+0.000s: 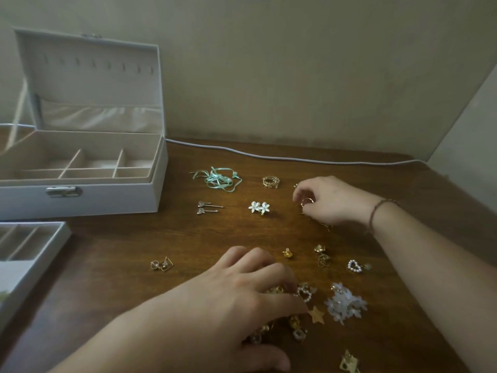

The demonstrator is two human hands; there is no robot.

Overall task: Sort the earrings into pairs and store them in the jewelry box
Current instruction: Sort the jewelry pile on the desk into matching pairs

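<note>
A dark wooden table (188, 238) stands against a plain beige wall, with a pale cable (269, 157) running along its back edge.

At the back left corner sits the white jewelry box (80, 195), lid raised, its beige compartments showing nothing inside that can be made out. A removable tray (29, 246) from it lies at the left edge, nearer the front.

Earrings are spread over the middle of the table. Toward the back lie a tangle of mint ribbon earrings (219, 179) and a pair of gold hoops (270, 182). In front of them are two clear stud earrings (205, 207) side by side and two white flower earrings (259, 207) touching each other. Near the left of the spread lies a gold pair with clear beads (161, 263).

The right hand (330, 200) reaches in from the right edge, fingers curled and pinching a gold ring earring (306, 201) just above the wood. A thin bracelet (379, 211) circles its wrist.

The left hand (242, 294) lies over an unsorted pile of earrings (295, 324) near the front edge, its fingers bent down into the pile; whether they grip anything cannot be told. Just right of it lie a pearl heart (304, 293), a gold star (316, 314) and a white flower cluster (345, 302). A second pearl heart (355, 265) lies further right, with small gold pieces (321, 254) near it.
</note>
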